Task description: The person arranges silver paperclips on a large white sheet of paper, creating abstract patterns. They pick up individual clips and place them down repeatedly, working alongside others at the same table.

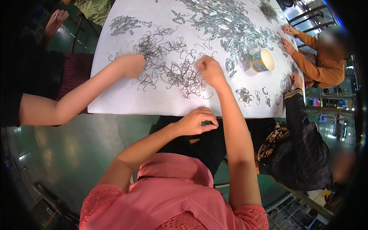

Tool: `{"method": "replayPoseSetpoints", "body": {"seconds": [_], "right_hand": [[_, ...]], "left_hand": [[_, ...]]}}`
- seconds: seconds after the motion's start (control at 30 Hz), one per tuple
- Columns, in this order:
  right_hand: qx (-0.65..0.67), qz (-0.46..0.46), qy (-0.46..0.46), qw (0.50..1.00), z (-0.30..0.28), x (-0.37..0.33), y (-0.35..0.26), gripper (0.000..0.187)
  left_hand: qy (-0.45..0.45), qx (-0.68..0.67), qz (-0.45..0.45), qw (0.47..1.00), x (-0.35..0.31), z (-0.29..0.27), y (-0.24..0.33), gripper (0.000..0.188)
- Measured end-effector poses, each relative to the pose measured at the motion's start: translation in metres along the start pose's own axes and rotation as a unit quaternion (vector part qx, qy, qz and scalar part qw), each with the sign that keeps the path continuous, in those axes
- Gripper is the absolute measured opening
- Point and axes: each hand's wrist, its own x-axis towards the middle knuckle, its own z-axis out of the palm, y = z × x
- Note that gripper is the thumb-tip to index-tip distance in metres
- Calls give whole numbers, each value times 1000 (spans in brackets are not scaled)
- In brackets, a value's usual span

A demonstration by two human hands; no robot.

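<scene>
My left hand (196,122) is closed, thumb against curled fingers, just off the near edge of the white table (126,103) above my lap. What it holds, if anything, is hidden. Farther out, my right hand (211,71) hovers or rests by the right side of a tangled heap of bent wire hooks (180,76). Its fingers are drawn together in a pinch, slightly smeared, and I cannot make out what is between them. A co-worker's hand (133,65) reaches in from the left and touches the heap's other side.
A large pile of shiny metal pieces (226,25) covers the far middle. A paper cup (262,61) lies tipped at its right. Small groups of hooks (244,96) sit near the right front. Other people's hands (288,45) work along the right edge.
</scene>
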Motion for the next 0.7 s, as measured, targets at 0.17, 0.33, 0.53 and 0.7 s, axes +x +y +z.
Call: {"method": "replayPoseSetpoints", "body": {"seconds": [0.17, 0.33, 0.53, 0.7], "right_hand": [[409, 158, 2, 899, -40, -42, 22, 11], [450, 212, 42, 866, -58, -97, 39, 12], [578, 233, 120, 773, -61, -149, 32, 24], [588, 229, 172, 757, -62, -177, 21, 26]], "left_hand": [[18, -13, -19, 1000, 1, 1, 6, 8], [39, -6, -35, 999, 4, 6, 15, 8], [60, 23, -61, 996, 5, 21, 21, 10], [80, 21, -70, 994, 8, 29, 28, 12]]}}
